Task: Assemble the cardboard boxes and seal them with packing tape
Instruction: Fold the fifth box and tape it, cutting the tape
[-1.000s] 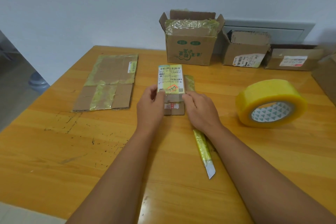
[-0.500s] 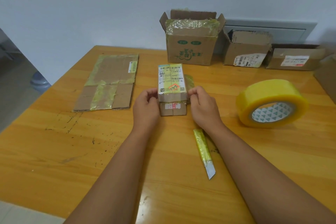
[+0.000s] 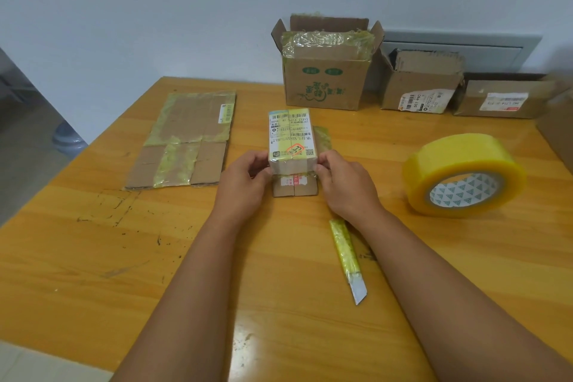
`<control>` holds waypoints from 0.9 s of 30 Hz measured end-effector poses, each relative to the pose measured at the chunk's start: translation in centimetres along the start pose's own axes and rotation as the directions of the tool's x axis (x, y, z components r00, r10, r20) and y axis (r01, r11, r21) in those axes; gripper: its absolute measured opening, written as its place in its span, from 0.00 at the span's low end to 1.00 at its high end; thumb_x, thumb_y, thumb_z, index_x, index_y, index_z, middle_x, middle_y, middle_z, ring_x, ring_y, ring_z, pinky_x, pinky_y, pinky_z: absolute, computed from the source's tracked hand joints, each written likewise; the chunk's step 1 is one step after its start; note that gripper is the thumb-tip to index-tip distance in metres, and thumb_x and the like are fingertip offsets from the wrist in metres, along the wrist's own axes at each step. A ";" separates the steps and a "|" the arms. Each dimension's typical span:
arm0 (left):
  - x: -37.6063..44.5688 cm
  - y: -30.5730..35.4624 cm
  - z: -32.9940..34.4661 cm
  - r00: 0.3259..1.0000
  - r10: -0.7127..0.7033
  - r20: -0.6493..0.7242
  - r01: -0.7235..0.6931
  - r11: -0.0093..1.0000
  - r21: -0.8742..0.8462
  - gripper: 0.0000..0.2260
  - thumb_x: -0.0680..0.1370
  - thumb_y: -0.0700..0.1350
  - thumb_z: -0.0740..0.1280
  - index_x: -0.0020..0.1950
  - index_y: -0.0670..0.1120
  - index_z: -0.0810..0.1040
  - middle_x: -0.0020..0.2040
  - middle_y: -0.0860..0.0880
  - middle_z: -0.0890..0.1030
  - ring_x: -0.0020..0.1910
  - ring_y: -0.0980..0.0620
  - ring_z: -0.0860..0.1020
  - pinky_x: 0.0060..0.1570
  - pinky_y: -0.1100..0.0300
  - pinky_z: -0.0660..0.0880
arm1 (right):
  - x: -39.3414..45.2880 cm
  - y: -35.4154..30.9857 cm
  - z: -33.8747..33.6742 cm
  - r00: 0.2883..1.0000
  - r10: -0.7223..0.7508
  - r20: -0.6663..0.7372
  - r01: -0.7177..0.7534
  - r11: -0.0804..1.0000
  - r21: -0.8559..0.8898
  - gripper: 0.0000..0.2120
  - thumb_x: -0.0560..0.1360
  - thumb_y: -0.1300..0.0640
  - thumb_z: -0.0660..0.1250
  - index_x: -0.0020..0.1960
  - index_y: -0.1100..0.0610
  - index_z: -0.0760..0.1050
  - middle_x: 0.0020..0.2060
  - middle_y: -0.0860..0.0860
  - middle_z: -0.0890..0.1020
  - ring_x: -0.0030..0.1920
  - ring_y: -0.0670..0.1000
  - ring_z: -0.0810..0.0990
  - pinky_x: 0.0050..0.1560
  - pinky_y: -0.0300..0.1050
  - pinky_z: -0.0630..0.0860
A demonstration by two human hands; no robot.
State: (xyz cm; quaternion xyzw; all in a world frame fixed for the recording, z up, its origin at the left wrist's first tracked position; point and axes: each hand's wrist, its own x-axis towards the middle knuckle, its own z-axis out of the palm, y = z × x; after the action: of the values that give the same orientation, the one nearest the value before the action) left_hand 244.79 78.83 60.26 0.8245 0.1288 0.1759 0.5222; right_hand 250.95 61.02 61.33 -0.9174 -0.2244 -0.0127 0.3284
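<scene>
A small cardboard box [image 3: 291, 139] with a white shipping label and yellow tape on top stands at the table's middle. My left hand [image 3: 243, 186] grips its left side and my right hand [image 3: 345, 184] grips its right side, fingers curled round the near corners. The near flaps [image 3: 295, 187] of the box lie on the table between my hands. A big roll of yellow packing tape [image 3: 463, 175] stands on edge to the right. A utility knife [image 3: 347, 257] wrapped in yellow tape lies by my right forearm, blade out and pointing toward me.
A flattened cardboard box [image 3: 186, 139] with tape strips lies at the left. Three boxes stand along the back wall: an open one [image 3: 324, 71], a smaller one [image 3: 418, 87] and a low one [image 3: 502, 96]. The wooden table [image 3: 93, 257] ends at the near left.
The box has been raised from flat into shape. Both hands have shifted from on top of its near end to its two sides.
</scene>
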 end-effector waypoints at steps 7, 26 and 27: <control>0.1 0.0 0.1 0.998 0.022 -0.052 -0.016 0.993 0.120 0.06 0.79 0.43 0.70 0.53 0.53 0.79 0.46 0.62 0.81 0.47 0.69 0.77 0.41 0.78 0.69 | 0.4 0.0 0.1 0.999 0.002 -0.037 -0.004 0.999 -0.055 0.08 0.82 0.52 0.60 0.55 0.55 0.74 0.47 0.55 0.84 0.46 0.59 0.79 0.43 0.54 0.75; -0.2 0.3 0.0 0.997 -0.073 -0.023 0.073 0.997 -0.005 0.10 0.78 0.41 0.62 0.51 0.51 0.83 0.47 0.58 0.84 0.50 0.58 0.80 0.50 0.60 0.77 | 0.1 0.0 -0.5 0.999 0.051 0.008 -0.052 0.993 0.105 0.10 0.81 0.55 0.56 0.50 0.55 0.75 0.43 0.52 0.82 0.45 0.56 0.78 0.44 0.53 0.74; -0.2 0.4 0.0 0.996 -0.079 -0.029 0.078 0.996 -0.038 0.09 0.79 0.44 0.63 0.50 0.50 0.83 0.46 0.57 0.84 0.49 0.57 0.81 0.49 0.60 0.77 | 0.0 -0.1 -0.5 0.999 0.054 -0.004 -0.053 0.990 0.132 0.13 0.83 0.51 0.56 0.48 0.56 0.75 0.41 0.52 0.82 0.43 0.56 0.78 0.43 0.53 0.73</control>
State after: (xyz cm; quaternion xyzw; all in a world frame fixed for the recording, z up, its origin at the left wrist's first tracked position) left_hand 244.59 78.57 60.56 0.8064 0.1658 0.1704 0.5415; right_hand 251.00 60.82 61.80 -0.8994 -0.1988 0.0076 0.3893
